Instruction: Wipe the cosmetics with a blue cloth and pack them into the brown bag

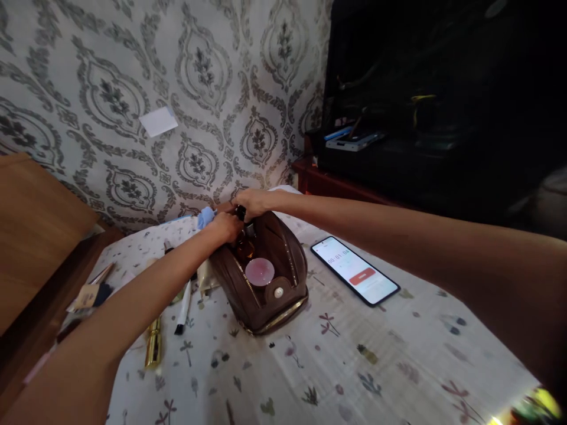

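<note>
A brown zip bag (283, 304) lies on the patterned cloth with its mouth wide open. My left hand (228, 227) is closed at the bag's far left rim, its fingers curled and partly hidden. Beside it, my right hand (251, 202) bends down over the far end, closed around a small dark thing (240, 212) whose kind I cannot make out. Inside the bag are an amber glass bottle (245, 249), just below my hands, and a round pink disc-shaped item (260, 272) nearer the front.
A phone (354, 270) showing a running timer lies right of the bag. To the left are a gold tube (153, 345), a white-handled brush (183, 307) and other small cosmetics. A blue bunched item (206, 217) lies behind my left hand. Patterned wall (204, 118) rises behind.
</note>
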A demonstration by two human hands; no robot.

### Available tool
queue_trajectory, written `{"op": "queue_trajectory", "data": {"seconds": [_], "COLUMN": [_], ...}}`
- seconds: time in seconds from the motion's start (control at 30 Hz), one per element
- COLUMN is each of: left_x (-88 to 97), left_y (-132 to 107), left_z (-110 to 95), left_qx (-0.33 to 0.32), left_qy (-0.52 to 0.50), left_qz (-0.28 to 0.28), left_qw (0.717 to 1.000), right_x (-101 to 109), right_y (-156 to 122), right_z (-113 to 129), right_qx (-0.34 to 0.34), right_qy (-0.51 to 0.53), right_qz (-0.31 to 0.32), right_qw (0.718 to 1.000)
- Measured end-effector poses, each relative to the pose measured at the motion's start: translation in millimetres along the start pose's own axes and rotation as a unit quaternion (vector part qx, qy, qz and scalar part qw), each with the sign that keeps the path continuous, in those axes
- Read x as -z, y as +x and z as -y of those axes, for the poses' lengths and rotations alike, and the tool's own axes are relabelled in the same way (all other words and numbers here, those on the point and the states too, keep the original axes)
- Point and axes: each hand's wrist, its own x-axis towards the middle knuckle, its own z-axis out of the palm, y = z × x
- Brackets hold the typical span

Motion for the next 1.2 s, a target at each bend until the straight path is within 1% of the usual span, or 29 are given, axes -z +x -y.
{"op": "queue_trajectory", "data": {"seconds": [0.07,0.13,0.2,0.27,0.33,0.37,0.43,0.47,0.5,0.53,0.6,0.63,0.7,0.8,0.9,1.0,1.1,1.2], "left_x": [8.0,18.4,30.4,41.7,48.9,49.7,43.7,36.4,26.4,13.9,-16.3,-32.6,-63.5,-99.2,-122.2,-138.8,-151.9,-160.6], "left_y": [-2,-7,-18,-35,-58,-71,-98,-111,-124,-134,-151,-156,-163,-172,-182,-192,-200,-209], "left_z": [-1,-1,1,4,9,12,19,22,25,29,35,39,46,55,61,60,53,44], "left_qx": [0.004,0.01,0.021,0.037,0.066,0.084,0.121,0.137,0.15,0.16,0.188,0.201,0.222,0.261,0.296,0.301,0.295,0.287], "left_qy": [0.0,-0.003,-0.012,-0.022,-0.033,-0.04,-0.061,-0.075,-0.092,-0.11,-0.15,-0.17,-0.187,-0.2,-0.21,-0.228,-0.249,-0.27], "left_qz": [-0.009,-0.026,-0.052,-0.084,-0.136,-0.172,-0.25,-0.279,-0.293,-0.286,-0.236,-0.202,-0.166,-0.138,-0.12,-0.098,-0.083,-0.1], "left_qw": [1.0,1.0,0.998,0.996,0.988,0.981,0.959,0.947,0.94,0.938,0.941,0.943,0.942,0.934,0.924,0.921,0.919,0.914], "right_x": [11,21,29,35,38,38,37,35,33,30,22,17,6,-14,-36,-59,-81,-100], "right_y": [-8,-17,-26,-36,-48,-55,-72,-82,-92,-103,-125,-135,-153,-171,-180,-180,-173,-163], "right_z": [2,6,10,14,19,22,30,35,42,49,67,76,96,125,149,169,183,194], "right_qx": [-0.011,-0.023,-0.032,-0.041,-0.051,-0.051,-0.03,-0.015,0.0,0.019,0.062,0.087,0.14,0.201,0.218,0.213,0.203,0.182], "right_qy": [-0.012,-0.021,-0.025,-0.023,-0.012,-0.004,0.019,0.033,0.049,0.068,0.105,0.118,0.146,0.197,0.246,0.312,0.363,0.407], "right_qz": [0.017,0.022,0.015,-0.001,-0.041,-0.074,-0.143,-0.179,-0.213,-0.237,-0.282,-0.295,-0.311,-0.291,-0.238,-0.194,-0.167,-0.144], "right_qw": [1.0,0.999,0.999,0.999,0.998,0.996,0.989,0.983,0.976,0.969,0.952,0.944,0.929,0.915,0.914,0.905,0.894,0.884]}}
